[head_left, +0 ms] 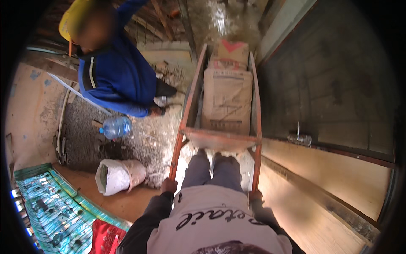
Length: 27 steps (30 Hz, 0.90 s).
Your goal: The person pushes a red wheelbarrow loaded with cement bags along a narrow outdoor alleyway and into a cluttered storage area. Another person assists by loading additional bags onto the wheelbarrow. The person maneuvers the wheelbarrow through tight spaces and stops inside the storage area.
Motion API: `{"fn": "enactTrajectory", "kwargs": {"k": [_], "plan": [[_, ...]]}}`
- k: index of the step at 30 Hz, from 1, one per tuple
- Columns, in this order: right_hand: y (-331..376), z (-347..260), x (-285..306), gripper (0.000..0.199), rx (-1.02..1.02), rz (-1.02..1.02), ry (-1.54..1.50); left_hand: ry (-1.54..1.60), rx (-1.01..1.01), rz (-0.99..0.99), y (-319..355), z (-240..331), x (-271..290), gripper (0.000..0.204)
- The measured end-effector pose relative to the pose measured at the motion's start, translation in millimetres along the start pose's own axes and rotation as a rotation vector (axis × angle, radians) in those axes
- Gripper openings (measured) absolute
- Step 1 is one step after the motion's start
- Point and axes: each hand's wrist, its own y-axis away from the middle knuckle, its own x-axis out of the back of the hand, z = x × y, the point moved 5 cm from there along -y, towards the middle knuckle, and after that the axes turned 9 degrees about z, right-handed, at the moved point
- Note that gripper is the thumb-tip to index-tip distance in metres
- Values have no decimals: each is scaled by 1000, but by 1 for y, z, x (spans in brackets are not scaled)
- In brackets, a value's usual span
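Observation:
My left hand [168,186] is wrapped round the left handle of an orange-red wheelbarrow [220,137], and my right hand [255,195] grips its right handle. Both arms reach down along my sides, in dark sleeves. In the wheelbarrow's tray lies a brown paper sack [227,99] with dark print. Farther forward in the tray, a second paper sack [229,53] shows a red mark. The wheelbarrow's wheel is hidden beneath the load.
A person in a blue top [120,72] and yellow cap stands close at the left. Near them lie a blue water jug [115,128] and a tipped pale bucket [116,177]. A dark door [330,84] and wooden wall flank the right. Rubble lies along the wet passage.

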Motion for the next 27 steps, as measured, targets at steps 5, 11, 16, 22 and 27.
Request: {"fn": "enactTrajectory", "kwargs": {"k": [5,11,16,22,27], "plan": [[18,-1,27,55,-32,-58,68,-15,-25,-65,3,-14,-14,38],[8,-2,33,41,-7,34,23,-146,-57,-32,4,-14,-30,39],[3,-15,40,39,-51,44,-81,-11,30,-55,13,-10,-27,38],[21,4,21,40,-59,44,-139,-8,-3,12,20,-19,-38,38],[8,32,-23,45,69,52,-108,87,-93,70,13,-30,-45,37]]}}
